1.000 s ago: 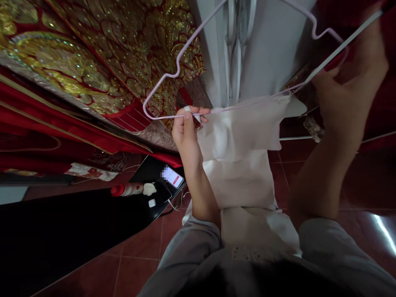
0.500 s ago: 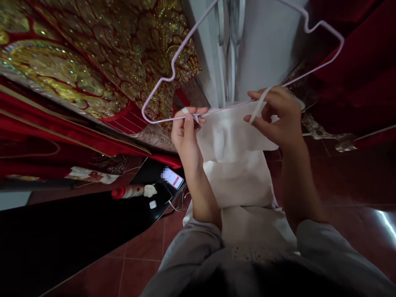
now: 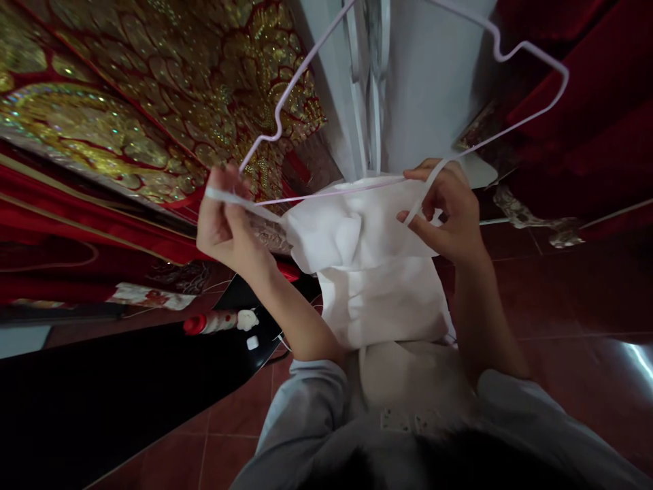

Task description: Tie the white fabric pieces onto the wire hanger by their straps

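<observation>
A white garment point(image 3: 372, 272) hangs over the bottom bar of a pale pink wire hanger point(image 3: 510, 51) in front of me. My left hand point(image 3: 224, 221) is closed on a white strap point(image 3: 239, 199) of the garment, pulled out to the left. My right hand point(image 3: 449, 211) pinches the other white strap point(image 3: 426, 187) near the hanger's right side. Both forearms wear grey sleeves.
Red fabric with gold embroidery point(image 3: 153, 102) hangs at the left. A black table point(image 3: 102, 395) below it holds a red-capped bottle point(image 3: 214, 321). A white pillar point(image 3: 423, 82) stands behind the hanger, dark red cloth point(image 3: 586, 102) at the right, red floor tiles point(image 3: 561, 306) underneath.
My left hand has moved left and pulled its strap out taut. My right hand came down from the hanger's right end to the garment and took the other strap.
</observation>
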The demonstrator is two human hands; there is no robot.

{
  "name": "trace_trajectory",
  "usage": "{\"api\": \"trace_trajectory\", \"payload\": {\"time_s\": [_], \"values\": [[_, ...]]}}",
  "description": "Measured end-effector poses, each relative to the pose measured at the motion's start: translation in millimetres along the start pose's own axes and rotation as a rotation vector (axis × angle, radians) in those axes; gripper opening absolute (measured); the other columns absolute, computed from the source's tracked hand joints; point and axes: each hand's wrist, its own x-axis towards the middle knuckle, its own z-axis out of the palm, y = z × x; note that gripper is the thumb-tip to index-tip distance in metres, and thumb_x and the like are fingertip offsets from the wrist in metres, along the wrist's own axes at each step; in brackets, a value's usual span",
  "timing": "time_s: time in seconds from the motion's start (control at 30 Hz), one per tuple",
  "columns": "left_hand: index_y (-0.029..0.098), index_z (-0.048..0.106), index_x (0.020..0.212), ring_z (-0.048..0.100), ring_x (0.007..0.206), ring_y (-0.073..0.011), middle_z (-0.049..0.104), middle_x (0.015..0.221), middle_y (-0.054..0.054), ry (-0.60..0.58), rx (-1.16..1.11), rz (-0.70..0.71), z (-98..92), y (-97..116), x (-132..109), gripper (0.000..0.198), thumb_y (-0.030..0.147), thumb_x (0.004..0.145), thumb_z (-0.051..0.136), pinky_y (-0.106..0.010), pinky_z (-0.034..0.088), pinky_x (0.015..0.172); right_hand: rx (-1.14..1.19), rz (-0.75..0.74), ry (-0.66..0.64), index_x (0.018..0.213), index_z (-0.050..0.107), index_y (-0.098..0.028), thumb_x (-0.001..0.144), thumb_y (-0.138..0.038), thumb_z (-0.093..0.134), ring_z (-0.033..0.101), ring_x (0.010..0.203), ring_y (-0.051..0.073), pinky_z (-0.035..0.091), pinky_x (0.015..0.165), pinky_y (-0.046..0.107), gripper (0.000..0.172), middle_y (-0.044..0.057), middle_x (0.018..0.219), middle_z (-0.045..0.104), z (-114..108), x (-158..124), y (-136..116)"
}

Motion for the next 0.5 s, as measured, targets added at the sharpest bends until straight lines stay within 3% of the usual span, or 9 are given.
{"api": "trace_trajectory", "payload": {"time_s": [0.07,0.17,0.27,0.3,0.4,0.5], "values": [[0.027,0.076,0.123,0.057,0.142,-0.0441,0.077,0.127,-0.007,-0.115,0.058,-0.07,10.5,19,13,0.029,0.037,0.096,0.076,-0.056,0.057,0.098,0.004,0.016,0.007,0.126,0.07,-0.037,0.076,-0.059,0.085,0.063,0.082,0.017,0.052,0.053,0.029,0.057,0.006,0.123,0.066,3,-1,-1],[0.023,0.076,0.122,0.07,0.118,-0.035,0.076,0.119,-0.009,-0.385,0.171,-0.154,24.3,45,32,0.037,0.04,0.09,0.083,-0.051,0.056,0.097,0.016,0.013,0.034,0.125,0.07,-0.036,0.075,-0.061,0.085,0.064,0.092,0.021,0.053,0.055,0.03,0.057,0.006,0.121,0.065,4,-2,-1],[0.023,0.076,0.108,0.067,0.089,-0.0254,0.07,0.095,-0.006,-0.579,0.278,-0.178,33.6,51,50,0.016,0.033,0.095,0.078,-0.045,0.054,0.085,0.029,0.012,0.052,0.126,0.069,-0.036,0.075,-0.06,0.085,0.063,0.09,0.02,0.052,0.056,0.031,0.058,0.007,0.124,0.063,2,-3,0],[0.023,0.074,0.097,0.063,0.081,-0.0241,0.066,0.085,-0.005,-0.586,0.292,-0.188,35.8,49,54,0.007,0.03,0.096,0.076,-0.044,0.053,0.08,0.029,0.014,0.049,0.126,0.069,-0.036,0.075,-0.059,0.085,0.062,0.087,0.019,0.051,0.055,0.031,0.058,0.007,0.125,0.063,1,-2,0],[0.024,0.066,0.074,0.057,0.069,-0.022,0.052,0.068,-0.003,-0.456,0.24,-0.261,39.0,30,55,0.025,0.024,0.098,0.069,-0.042,0.048,0.072,0.019,0.024,0.027,0.126,0.07,-0.036,0.075,-0.058,0.086,0.063,0.089,0.02,0.051,0.054,0.031,0.057,0.007,0.123,0.064,-1,-1,1],[0.022,0.068,0.081,0.056,0.066,-0.0161,0.056,0.068,-0.001,-0.168,-0.01,-0.416,39.8,10,34,0.016,0.02,0.097,0.069,-0.035,0.049,0.072,0.02,0.039,0.007,0.126,0.069,-0.035,0.077,-0.058,0.085,0.066,0.1,0.024,0.056,0.06,0.033,0.056,0.007,0.125,0.064,1,-1,0]]}}
